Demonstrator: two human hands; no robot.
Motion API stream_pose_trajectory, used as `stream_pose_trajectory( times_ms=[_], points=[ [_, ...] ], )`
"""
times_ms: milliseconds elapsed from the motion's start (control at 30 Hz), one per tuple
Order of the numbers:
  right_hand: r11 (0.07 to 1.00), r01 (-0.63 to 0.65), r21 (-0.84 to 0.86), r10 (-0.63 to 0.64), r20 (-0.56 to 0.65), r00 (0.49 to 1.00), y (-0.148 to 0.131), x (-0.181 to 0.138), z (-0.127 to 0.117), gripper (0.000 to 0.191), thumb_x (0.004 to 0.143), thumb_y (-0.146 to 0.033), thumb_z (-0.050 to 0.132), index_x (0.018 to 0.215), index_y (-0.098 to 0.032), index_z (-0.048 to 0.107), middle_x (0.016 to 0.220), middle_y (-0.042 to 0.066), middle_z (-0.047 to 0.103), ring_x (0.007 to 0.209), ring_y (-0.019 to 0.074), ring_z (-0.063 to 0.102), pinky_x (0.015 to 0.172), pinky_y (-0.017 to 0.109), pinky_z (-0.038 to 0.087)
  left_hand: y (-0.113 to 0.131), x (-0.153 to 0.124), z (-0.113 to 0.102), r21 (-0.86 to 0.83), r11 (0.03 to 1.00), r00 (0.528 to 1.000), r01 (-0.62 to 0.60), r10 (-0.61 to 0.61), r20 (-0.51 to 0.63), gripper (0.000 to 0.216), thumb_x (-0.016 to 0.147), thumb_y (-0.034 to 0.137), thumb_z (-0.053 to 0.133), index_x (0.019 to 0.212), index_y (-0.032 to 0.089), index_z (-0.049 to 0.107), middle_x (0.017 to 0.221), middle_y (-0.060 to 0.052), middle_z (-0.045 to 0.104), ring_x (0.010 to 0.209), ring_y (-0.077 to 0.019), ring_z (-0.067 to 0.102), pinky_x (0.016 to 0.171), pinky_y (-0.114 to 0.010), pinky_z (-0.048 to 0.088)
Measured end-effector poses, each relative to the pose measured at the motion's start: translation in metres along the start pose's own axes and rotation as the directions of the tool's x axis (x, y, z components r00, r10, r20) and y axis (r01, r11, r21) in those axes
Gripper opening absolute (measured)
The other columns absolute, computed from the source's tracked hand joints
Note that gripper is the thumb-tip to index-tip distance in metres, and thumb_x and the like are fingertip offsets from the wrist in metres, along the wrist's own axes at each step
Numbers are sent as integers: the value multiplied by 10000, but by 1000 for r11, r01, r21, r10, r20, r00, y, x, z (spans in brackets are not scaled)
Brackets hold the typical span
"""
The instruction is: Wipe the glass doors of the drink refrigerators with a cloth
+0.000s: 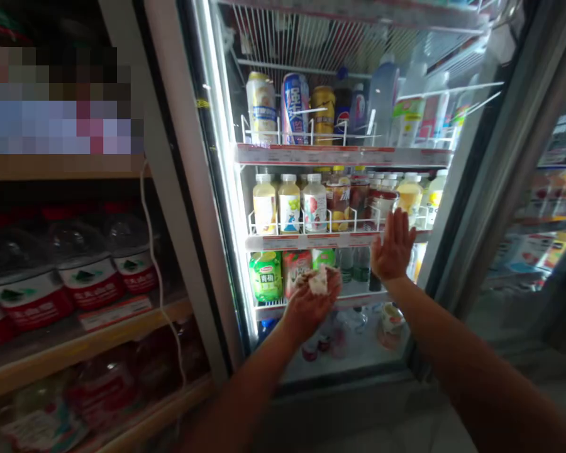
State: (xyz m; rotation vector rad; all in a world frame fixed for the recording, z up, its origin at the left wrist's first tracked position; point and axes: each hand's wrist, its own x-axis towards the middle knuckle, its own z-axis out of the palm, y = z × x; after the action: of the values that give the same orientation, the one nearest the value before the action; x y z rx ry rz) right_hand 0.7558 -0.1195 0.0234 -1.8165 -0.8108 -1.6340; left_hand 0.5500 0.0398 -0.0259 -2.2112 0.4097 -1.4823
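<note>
A crumpled white tissue or cloth is at the fingers of my left hand, which holds it up before the lower shelf of a lit drinks fridge. Behind that hand stand a green can and a red can. My right hand is open and flat, its fingers stretched upward, in front of the middle shelf edge. Pale yellow juice bottles stand behind it. Whether either hand touches a glass surface, I cannot tell.
The fridge's middle shelf holds several bottles; tall cans fill the upper one. At left, a wooden shelf carries red-labelled bottles, with a white cable hanging beside them. A metal frame borders the right side.
</note>
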Motion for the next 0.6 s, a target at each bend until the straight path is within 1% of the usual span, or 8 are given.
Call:
stream_pose_trajectory(
  times_ms=[33,100,200,267,333,400,467,600],
  points=[
    [1000,2,-2,-2,-4,1000,0,0,0,635,1017,-381,295,1589,-131,175,1608,162,277,1523,265,180,1225,524,163,-5,3,-3,29,999,1000,-20,20,5,394,981,129,471,1327,265,603,1436,31,556,1346,-147,493,1185,-331,312],
    [1000,3,-6,-3,-11,1000,-1,0,-1,639,1018,-376,294,1594,-143,147,1613,156,267,1526,257,169,1228,519,150,-22,17,-13,88,996,1000,22,-22,-7,416,976,135,509,1350,301,582,1469,58,514,1402,-160,429,1215,-365,257],
    [1000,3,3,-3,-9,1000,-2,0,-1,642,1018,-377,282,1600,-170,106,1624,138,248,1529,243,155,1229,513,139,-43,43,-24,119,987,994,108,-109,-2,427,962,159,540,1366,294,574,1516,47,456,1507,-272,224,1196,-484,267],
    [1000,-1,4,1,10,1000,-3,0,-1,644,1013,-382,273,1599,-168,112,1627,134,240,1529,249,153,1226,518,146,-43,46,-24,128,981,989,144,-148,21,435,959,182,543,1383,277,567,1542,27,422,1513,-322,179,1152,-499,328],
    [1000,-23,-15,23,34,999,-3,1,-2,651,1003,-385,271,1594,-145,142,1621,144,251,1528,260,155,1223,520,157,-35,38,-19,115,990,995,79,-86,52,448,963,176,523,1402,259,551,1552,11,405,1489,-304,265,1128,-449,371],
    [998,-54,-38,57,60,997,-4,2,-2,653,993,-382,271,1585,-126,174,1612,152,270,1528,269,157,1222,521,167,-30,30,-15,89,995,995,-54,46,87,438,973,164,500,1398,257,555,1540,13,421,1421,-246,400,1109,-384,398],
    [997,-61,-43,64,62,996,-4,3,-3,651,989,-374,271,1581,-120,187,1607,153,282,1526,270,163,1222,519,171,-35,32,-17,106,988,990,-109,98,105,443,983,167,490,1409,278,542,1535,31,426,1355,-209,474,1081,-353,420],
    [998,-41,-39,42,49,998,-6,3,-3,655,986,-369,269,1584,-120,172,1612,149,270,1526,266,166,1222,520,168,-61,55,-31,250,955,987,161,-155,-43,531,977,205,507,1484,344,433,1559,63,388,1443,-273,350,1127,-472,350]
  ],
)
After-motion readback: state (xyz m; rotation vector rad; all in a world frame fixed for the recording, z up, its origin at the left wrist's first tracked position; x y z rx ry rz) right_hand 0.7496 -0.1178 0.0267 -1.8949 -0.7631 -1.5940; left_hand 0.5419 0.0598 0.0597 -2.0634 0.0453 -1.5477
